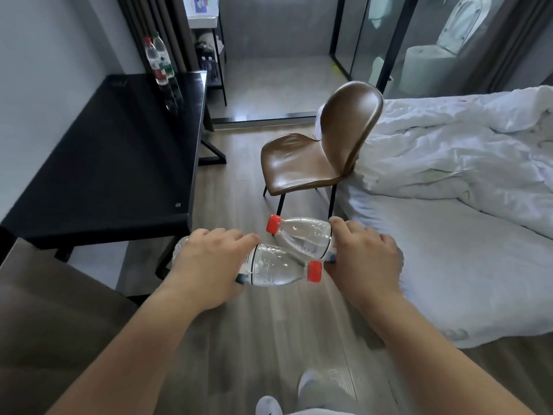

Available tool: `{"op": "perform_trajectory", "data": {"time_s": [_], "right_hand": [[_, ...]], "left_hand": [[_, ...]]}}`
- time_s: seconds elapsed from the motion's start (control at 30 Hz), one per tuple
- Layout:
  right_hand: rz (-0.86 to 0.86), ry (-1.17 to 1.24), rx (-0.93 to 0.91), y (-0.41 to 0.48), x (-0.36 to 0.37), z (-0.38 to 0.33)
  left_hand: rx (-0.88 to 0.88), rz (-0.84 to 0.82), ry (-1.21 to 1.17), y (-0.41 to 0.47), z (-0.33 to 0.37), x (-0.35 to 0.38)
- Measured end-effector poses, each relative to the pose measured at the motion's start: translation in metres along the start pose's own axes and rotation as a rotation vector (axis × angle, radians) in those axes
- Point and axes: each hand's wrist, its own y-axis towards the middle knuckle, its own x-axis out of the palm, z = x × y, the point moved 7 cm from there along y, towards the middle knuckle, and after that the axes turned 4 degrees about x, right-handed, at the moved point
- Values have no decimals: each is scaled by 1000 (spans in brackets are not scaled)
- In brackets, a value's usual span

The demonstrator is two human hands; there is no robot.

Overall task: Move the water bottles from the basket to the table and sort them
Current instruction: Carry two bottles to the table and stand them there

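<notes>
My left hand grips a clear water bottle lying sideways, its red cap pointing right. My right hand grips a second clear bottle, also sideways, with its red cap pointing left. Both bottles are held over the wooden floor, just past the near right corner of the black table. Two bottles stand upright at the table's far edge: one with a red label and one with a green label. No basket is in view.
A brown leather chair stands ahead on the floor, against a bed with a rumpled white duvet. A brown surface lies at the lower left. Glass partitions and a shelf stand at the back. My white socks show at the bottom.
</notes>
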Motion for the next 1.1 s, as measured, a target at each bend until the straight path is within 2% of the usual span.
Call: {"op": "perform_trajectory", "data": {"time_s": [0.37,0.67,1.1], "right_hand": [[0,47,-52,198,84,-27],[14,80,-176,366,125,-51],[-50,5,-237,564,215,-139]], "left_hand": [[-64,-8,-8,163,-103,10],[-179,-21,-62,279,-184,3],[-256,-54,-79,432,-340,33]]}}
